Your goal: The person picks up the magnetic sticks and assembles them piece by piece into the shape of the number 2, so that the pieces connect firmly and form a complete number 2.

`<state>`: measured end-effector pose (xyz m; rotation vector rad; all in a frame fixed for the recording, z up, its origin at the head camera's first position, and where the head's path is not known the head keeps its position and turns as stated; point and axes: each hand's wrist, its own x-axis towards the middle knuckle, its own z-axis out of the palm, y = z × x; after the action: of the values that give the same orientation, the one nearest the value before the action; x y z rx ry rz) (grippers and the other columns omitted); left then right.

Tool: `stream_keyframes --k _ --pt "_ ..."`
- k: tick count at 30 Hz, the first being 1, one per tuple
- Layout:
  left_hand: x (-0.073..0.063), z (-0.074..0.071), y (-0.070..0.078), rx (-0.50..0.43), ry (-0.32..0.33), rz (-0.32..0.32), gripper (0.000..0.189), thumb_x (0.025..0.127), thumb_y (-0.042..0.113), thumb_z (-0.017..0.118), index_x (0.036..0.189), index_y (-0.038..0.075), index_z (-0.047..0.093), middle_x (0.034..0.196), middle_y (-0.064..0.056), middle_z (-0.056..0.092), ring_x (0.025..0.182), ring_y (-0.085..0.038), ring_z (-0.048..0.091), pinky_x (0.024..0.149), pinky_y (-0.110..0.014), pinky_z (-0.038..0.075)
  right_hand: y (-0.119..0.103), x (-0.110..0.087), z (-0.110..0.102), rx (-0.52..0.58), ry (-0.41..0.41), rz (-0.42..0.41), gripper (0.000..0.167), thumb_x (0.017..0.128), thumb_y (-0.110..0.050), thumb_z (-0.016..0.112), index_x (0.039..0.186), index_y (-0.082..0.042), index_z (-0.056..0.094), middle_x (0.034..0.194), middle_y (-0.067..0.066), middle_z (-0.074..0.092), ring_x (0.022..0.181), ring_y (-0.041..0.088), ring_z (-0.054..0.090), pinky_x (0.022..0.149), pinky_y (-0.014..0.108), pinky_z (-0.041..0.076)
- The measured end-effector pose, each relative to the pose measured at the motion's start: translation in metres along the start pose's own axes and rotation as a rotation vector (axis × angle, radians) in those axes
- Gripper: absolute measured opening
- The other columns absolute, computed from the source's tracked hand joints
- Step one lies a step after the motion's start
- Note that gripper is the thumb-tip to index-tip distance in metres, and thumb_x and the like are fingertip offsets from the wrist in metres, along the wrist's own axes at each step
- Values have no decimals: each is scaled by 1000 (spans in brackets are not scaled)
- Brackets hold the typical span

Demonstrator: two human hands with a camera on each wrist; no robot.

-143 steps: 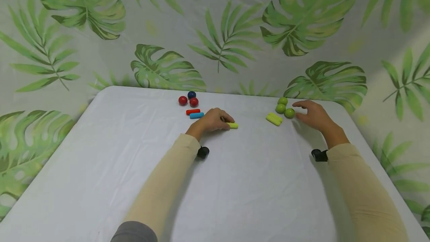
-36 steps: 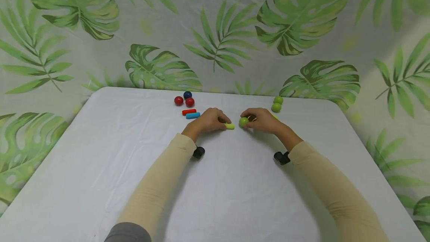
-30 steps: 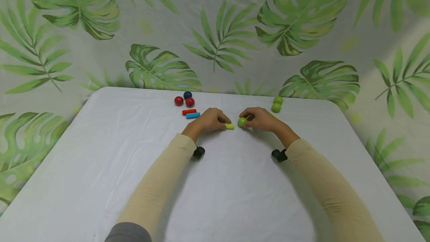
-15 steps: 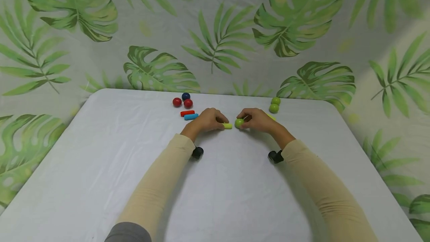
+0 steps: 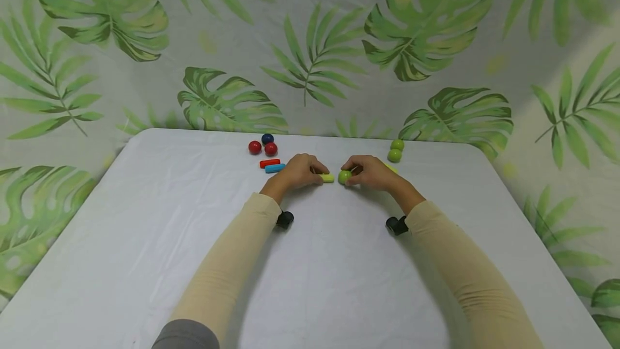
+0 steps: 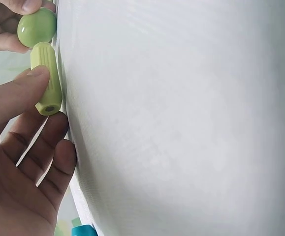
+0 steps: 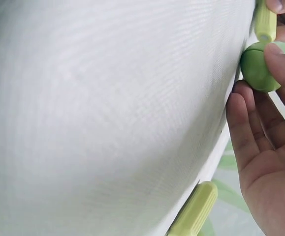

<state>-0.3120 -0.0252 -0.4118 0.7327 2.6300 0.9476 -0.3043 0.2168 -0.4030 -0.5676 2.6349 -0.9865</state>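
The left hand (image 5: 299, 172) is pinching a yellow-green, grooved stick (image 5: 328, 178) between thumb and fingers, its other fingers spreading slightly apart. The right hand (image 5: 372, 172) is gripping a glossy green ball (image 5: 345, 177) the same way, thumb against fingertips. Stick and ball are facing each other just beside one another, near the far edge of the white-covered tabletop (image 5: 310, 273). Left of the hands, two red balls (image 5: 271, 149), a dark blue ball (image 5: 267, 139), a red stick (image 5: 269, 163) and a bright blue stick (image 5: 275, 168) are lying close together. Beyond the right hand, two more green balls (image 5: 394, 155) are sitting near another yellow-green piece (image 7: 194, 211), partly hidden in the head view. A pale cloth backdrop (image 5: 232, 36) printed with green leaves is hanging behind.
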Motion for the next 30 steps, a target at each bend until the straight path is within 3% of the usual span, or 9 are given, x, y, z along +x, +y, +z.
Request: stream_keyframes --k 19,30 --pt "3 4 8 -2 17 42 27 89 14 72 116 15 76 110 -5 71 97 -19 62 83 -27 50 0 0 1 -14 -2 -3 32 86 -13 77 116 -6 66 121 16 69 110 30 66 90 38 56" --pt "4 5 8 -12 48 33 25 90 15 72 115 16 76 107 -4 70 94 -19 60 79 -25 48 1 2 1 -12 7 -15 31 85 -13 78 113 -7 67 119 15 69 109 30 67 90 40 56"
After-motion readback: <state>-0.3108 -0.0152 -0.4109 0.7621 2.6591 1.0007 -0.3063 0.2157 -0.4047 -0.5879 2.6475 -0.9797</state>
